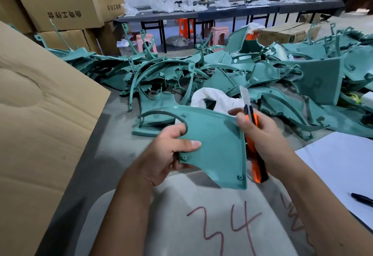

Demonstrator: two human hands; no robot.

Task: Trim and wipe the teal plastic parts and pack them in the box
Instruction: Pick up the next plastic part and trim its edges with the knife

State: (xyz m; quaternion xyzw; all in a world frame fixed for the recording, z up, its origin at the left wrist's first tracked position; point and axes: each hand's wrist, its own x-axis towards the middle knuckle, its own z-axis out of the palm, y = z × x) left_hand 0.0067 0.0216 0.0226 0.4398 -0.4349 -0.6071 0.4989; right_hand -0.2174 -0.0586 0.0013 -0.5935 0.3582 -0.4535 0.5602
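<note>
Teal plastic part (pixel 216 146) held above table (pixel 105 154), pinched at near-left edge by left hand (pixel 171 150). Right hand (pixel 262 134) clamped on knife (pixel 254 140), blade at part's right edge. Trimming under way; wiping with cloth (pixel 212 98) beyond part likely next.

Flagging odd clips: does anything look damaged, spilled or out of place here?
Nothing looks damaged. The teal parts lie in a loose heap on the table, with a white cloth among them; that seems normal for this job.
</note>
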